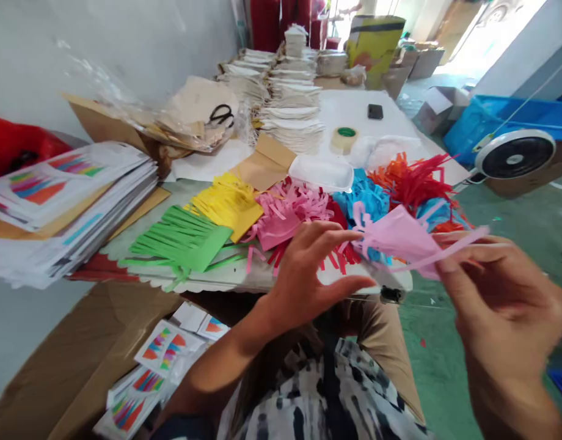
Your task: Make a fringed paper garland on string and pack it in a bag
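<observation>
My right hand (pixel 505 293) pinches a pink fringed paper piece (pixel 400 235) by its uncut end, held up over the table's right front corner. Beside its fringe, my left hand (pixel 303 269) has thumb and fingers spread, with nothing visibly in the grasp. On the table lie green fringed paper (pixel 203 241), yellow fringed paper (pixel 235 205) and a pink fringed pile (pixel 285 214). Blue fringed paper (pixel 366 195) and red fringed paper (pixel 423 180) lie behind the held piece, partly covered by it.
A clear plastic tray (pixel 322 173), a tape roll (pixel 344 139) and a phone (pixel 375 111) rest farther back. Stacked white bundles (pixel 290 110) line the far table. Printed sheets (pixel 65 201) are piled at left, scissors (pixel 221 114) behind. A fan (pixel 514 156) stands at right.
</observation>
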`<state>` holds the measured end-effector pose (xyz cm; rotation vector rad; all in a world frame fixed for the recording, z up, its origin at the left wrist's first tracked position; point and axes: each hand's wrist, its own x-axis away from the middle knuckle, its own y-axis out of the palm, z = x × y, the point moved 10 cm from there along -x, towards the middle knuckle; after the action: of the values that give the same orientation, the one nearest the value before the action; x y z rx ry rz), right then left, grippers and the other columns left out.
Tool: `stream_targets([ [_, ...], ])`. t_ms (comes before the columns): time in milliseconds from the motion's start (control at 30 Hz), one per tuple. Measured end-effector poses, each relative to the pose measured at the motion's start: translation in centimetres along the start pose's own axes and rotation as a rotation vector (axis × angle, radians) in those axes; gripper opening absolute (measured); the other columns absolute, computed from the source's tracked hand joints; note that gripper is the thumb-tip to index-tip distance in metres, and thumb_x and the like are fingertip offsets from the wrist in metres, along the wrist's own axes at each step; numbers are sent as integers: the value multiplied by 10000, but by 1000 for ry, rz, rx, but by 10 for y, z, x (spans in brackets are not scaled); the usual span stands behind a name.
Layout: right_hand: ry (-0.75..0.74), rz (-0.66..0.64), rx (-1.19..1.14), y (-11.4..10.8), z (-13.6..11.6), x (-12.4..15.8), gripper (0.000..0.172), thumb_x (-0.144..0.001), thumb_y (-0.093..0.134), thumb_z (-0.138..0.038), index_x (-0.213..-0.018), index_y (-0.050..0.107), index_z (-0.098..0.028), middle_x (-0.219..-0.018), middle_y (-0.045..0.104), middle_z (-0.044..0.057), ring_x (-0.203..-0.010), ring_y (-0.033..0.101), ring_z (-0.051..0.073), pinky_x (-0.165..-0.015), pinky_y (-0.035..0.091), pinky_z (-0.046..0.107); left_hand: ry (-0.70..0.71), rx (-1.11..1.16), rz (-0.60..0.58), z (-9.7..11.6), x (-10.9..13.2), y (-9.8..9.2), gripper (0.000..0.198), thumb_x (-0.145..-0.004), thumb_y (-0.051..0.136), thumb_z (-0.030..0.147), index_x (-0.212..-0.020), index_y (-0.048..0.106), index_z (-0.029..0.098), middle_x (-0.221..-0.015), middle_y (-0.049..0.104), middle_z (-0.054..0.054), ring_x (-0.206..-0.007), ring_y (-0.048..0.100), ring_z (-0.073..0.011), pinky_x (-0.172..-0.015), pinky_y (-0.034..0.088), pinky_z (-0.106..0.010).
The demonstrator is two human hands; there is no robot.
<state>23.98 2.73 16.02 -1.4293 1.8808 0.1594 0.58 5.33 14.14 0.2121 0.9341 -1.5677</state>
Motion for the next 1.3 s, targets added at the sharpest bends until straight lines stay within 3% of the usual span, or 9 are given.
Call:
stream_targets([
  [133,92,60,2,-1,-2,19,135,-857,791,-250,-899,748,-371,-1001,736,68,-979,692,368,-787,547,593,-8,67,62,16,4,30,532,-870,823,517,-1299,640,261,-1213,699,-85,-1119,660,-243,-990,557,-405],
  [300,62,28,26,-18,-5,36,226,-843,767,-200,-952,751,-397,-989,735,50,-971,699,377,-822,557,618,-103,57,135,11,1,30,581,-812,875,519,-1271,641,252,-1287,647,-104,-1180,623,-254,-1009,547,-412],
  [467,141,-224,-131,-26,14,41,144,-925,707,-382,-1064,720,-352,-1135,733,95,-1135,689,393,-920,588,595,-25,361,-404,32,4,77,92,-955,706,263,-881,687,210,-989,734,-85,-994,681,-223,-934,560,-375],
  [633,290,-678,-356,7,44,64,634,-951,565,-728,-1462,560,-352,-1493,595,126,-1429,541,378,-1191,457,574,-152,719,-760,43,35,107,110,-839,686,160,-776,602,191,-664,541,27,-602,490,-105,-591,439,-237],
  [767,522,-974,-648,45,65,106,427,-874,747,-621,-1064,726,-239,-992,705,64,-937,699,247,-810,590,347,-472,840,-863,17,53,117,68,-881,686,237,-916,667,181,-659,489,53,-561,413,-80,-533,369,-208],
  [967,847,-808,-719,49,107,96,376,-854,812,-533,-841,629,-204,-741,519,-18,-626,478,108,-536,401,212,-843,1027,-868,-37,63,116,460,-746,906,483,-917,595,190,-808,570,22,-665,531,-91,-590,430,-193],
  [1067,763,-713,-536,47,119,64,396,-831,860,-472,-793,570,-205,-686,452,-60,-567,392,75,-482,312,189,-906,879,-874,-68,59,106,537,-764,903,467,-1126,589,225,-855,617,28,-657,585,-94,-588,454,-195],
  [1167,705,-698,-402,54,136,51,390,-825,856,-506,-934,627,-209,-661,501,-76,-533,430,76,-473,337,192,-739,381,-879,-96,42,83,614,-865,814,441,-1389,561,244,-870,660,18,-654,634,-127,-581,480,-226],
  [1300,606,-668,-232,60,167,54,398,-893,777,-518,-1124,639,-224,-733,626,-41,-608,600,134,-523,459,236,-295,-347,-512,-80,6,55,490,-930,763,407,-1368,650,220,-1202,734,-109,-1061,717,-270,-957,572,-426],
])
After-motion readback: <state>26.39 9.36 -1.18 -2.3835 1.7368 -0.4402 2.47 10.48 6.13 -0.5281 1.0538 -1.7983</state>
